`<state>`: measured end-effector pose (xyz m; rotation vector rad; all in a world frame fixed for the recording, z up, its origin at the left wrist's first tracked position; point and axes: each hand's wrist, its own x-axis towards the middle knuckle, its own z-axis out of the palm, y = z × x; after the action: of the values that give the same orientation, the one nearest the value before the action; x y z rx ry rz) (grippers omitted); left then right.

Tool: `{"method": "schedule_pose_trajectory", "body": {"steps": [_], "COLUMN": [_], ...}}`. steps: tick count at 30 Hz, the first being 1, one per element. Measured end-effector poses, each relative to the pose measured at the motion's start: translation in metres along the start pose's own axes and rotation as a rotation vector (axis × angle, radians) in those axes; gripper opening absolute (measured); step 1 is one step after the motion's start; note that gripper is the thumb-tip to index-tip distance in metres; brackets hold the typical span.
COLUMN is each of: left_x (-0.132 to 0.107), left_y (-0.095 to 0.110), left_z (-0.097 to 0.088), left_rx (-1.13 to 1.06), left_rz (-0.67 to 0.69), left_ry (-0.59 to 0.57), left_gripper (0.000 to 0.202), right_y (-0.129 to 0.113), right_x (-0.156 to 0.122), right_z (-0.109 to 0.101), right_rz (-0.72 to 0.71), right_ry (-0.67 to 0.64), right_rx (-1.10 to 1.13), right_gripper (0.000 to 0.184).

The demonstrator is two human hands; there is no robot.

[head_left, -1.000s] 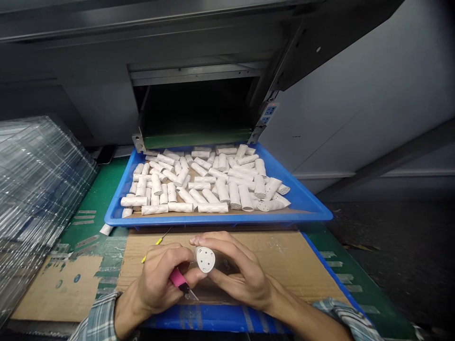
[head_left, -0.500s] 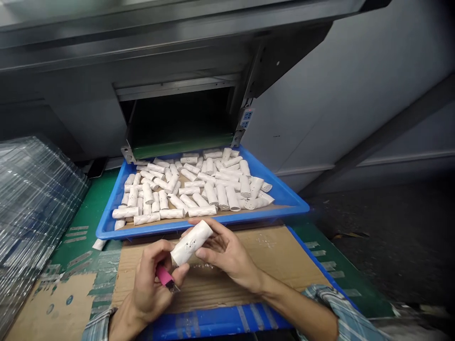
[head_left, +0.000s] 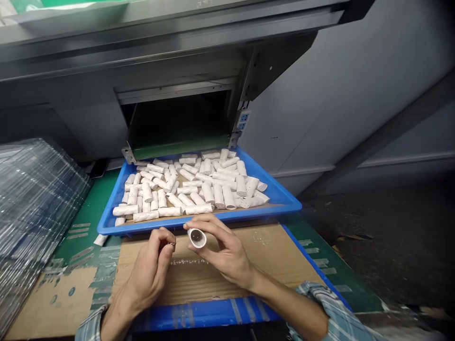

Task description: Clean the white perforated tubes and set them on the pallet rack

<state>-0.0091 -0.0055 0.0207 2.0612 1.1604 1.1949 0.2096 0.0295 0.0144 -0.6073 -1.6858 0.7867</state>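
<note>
In my right hand (head_left: 227, 255) is a white tube (head_left: 197, 238), held between thumb and fingers. Its open end faces me, showing a hollow inside with small dark specks. To the left, my left hand (head_left: 151, 265) is closed in a pinch, a short gap from the tube. A thin dark tip (head_left: 173, 243) pokes out at its fingertips; the rest of that small tool, pink half a second ago, is hidden in the hand. Beyond both hands, a blue tray (head_left: 199, 220) holds many similar white tubes (head_left: 174, 183), lying in a loose pile.
Under my hands lies a brown cardboard sheet (head_left: 263, 265) with faint writing, on a green table (head_left: 76, 213). A stack of clear plastic trays (head_left: 35, 208) stands at left. Behind the blue tray is a machine opening with a green belt (head_left: 177, 149); a power socket (head_left: 243, 121) hangs beside it.
The tube has turned from lying slantwise to pointing its open end at me. My left hand has come away from it and rolled over, covering the pink part of the tool.
</note>
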Motion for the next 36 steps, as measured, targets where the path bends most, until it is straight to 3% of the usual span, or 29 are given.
{"method": "schedule_pose_trajectory", "body": {"steps": [6,10,14,36], "left_x": [0.016,0.027,0.032,0.029], "left_y": [0.024,0.027,0.025,0.020], "left_z": [-0.010,-0.008,-0.003,0.002], "left_rx": [0.320,0.550,0.659,0.541], "left_rz": [0.154,0.252,0.269,0.200], "left_ry": [0.009,-0.005,-0.009,-0.075], "left_gripper": [0.024,0.044,0.051,0.053], "right_y": [-0.003,-0.004,0.000,0.002], "right_x": [-0.002,-0.001,0.000,-0.001], "right_z": [-0.002,-0.005,-0.005,-0.005], "right_rz": [-0.067,-0.069,-0.080,-0.087], "right_ry": [-0.009,-0.014,-0.009,-0.027], "right_rx": [-0.082,-0.115,-0.146,-0.198], "right_gripper": [0.038,0.040,0.044,0.052]}}
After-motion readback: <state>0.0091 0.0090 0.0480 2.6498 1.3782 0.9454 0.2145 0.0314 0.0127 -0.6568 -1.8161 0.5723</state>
